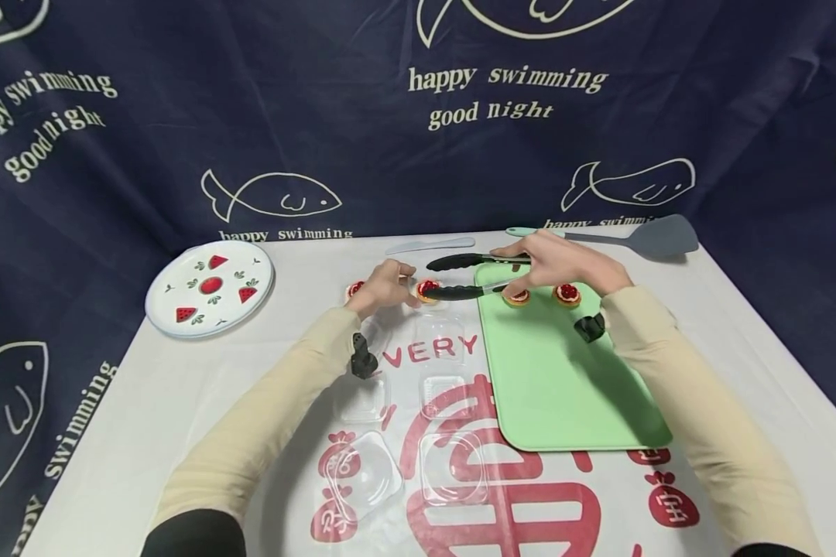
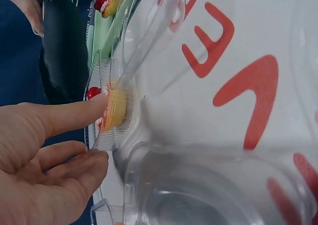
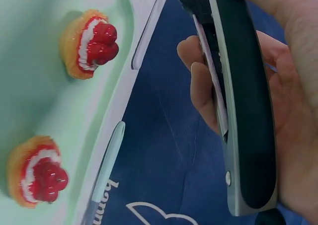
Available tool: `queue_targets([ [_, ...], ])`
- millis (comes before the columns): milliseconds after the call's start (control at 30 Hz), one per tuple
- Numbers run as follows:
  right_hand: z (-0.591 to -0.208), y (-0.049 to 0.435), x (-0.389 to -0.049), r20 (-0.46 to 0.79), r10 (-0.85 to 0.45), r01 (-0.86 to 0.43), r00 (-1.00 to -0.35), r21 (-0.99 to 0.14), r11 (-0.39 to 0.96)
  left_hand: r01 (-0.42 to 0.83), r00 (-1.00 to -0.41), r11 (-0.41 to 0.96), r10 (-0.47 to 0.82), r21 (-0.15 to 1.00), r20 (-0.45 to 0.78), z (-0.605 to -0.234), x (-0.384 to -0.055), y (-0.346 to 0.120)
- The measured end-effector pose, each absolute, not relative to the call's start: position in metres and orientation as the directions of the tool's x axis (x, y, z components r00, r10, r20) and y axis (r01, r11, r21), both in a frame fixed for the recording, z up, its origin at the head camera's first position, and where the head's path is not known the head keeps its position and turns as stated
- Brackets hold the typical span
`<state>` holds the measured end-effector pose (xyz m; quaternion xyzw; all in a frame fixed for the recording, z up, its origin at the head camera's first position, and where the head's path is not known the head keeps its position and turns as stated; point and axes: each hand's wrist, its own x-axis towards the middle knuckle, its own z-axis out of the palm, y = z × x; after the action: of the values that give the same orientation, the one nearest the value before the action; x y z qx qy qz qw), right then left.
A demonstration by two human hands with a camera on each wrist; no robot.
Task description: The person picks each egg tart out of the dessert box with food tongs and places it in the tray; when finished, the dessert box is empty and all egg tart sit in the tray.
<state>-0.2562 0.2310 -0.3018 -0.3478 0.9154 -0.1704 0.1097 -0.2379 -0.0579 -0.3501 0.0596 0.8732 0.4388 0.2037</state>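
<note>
My right hand (image 1: pixel 553 259) grips a pair of black-and-silver tongs (image 3: pixel 248 101), whose tips stand apart. In the head view one tip lies above a cherry-topped tart (image 1: pixel 428 289), the other overlaps its lower edge. That tart (image 2: pixel 117 111) sits in a clear plastic box (image 2: pixel 107 138). My left hand (image 1: pixel 388 286) is beside the box, one digit reaching over its rim at the tart and the other fingertips near its corner. Another tart (image 1: pixel 354 289) is partly hidden behind the left hand. Two more tarts (image 1: pixel 567 295) lie on a green tray (image 1: pixel 571 387).
Several clear plastic boxes (image 1: pixel 453 398) run toward me in two rows. A patterned white plate (image 1: pixel 174 278) stands at the left. Along the back edge lie a pale knife (image 1: pixel 432 245) and a grey spatula (image 1: pixel 662 236). A dark fish-print cloth (image 1: pixel 390 139) hangs behind the table.
</note>
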Motion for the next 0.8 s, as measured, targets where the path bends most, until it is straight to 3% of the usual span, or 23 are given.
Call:
queue_targets([
  [433, -0.286, 0.202, -0.27, -0.228, -0.69, -0.609, -0.687, -0.336, 0.718, -0.165, -0.903, 0.495, 0.273, 0.853, -0.333, -0.357, -0.238, -0.06],
  [800, -0.279, 0.18, -0.266, -0.329, -0.612, -0.556, -0.719, -0.256, 0.791, -0.158, -0.9, 0.508, 0.278, 0.847, -0.334, -0.357, -0.238, -0.06],
])
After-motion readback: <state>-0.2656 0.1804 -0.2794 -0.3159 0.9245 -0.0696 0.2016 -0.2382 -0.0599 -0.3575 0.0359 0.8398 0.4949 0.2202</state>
